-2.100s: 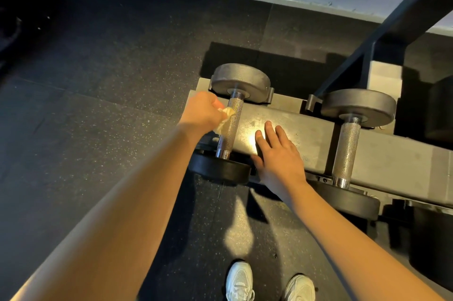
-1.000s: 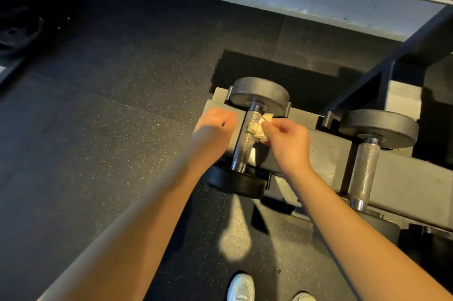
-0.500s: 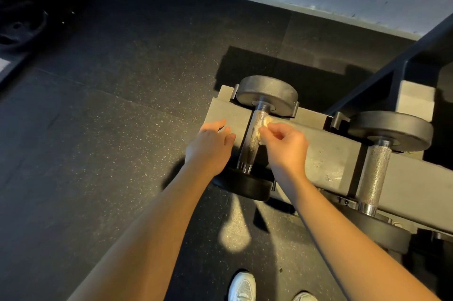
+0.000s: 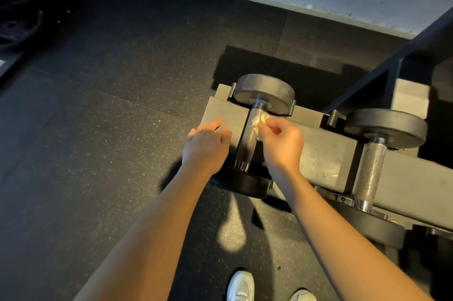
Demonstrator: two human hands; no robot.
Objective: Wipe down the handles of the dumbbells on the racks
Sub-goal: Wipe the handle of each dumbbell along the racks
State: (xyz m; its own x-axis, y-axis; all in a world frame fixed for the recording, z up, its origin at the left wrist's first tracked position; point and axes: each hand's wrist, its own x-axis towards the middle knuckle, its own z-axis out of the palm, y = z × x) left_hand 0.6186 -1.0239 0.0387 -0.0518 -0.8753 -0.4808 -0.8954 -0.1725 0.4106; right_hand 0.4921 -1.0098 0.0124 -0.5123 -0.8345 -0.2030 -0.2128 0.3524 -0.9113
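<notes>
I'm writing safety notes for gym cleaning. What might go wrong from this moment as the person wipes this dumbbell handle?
1. The right hand pinches only a small crumpled wipe against the handle, so it may slip out, and much of the handle could stay uncleaned.
2. The left hand rests open on the rack beside the dumbbell; if the dumbbell rolls, fingers might be pinched.
3. The shoes stand below the near weight, so a dislodged dumbbell could hit them.

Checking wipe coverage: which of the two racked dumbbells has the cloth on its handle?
The left dumbbell, at the rack's end: the right hand presses the cloth on it.
</notes>
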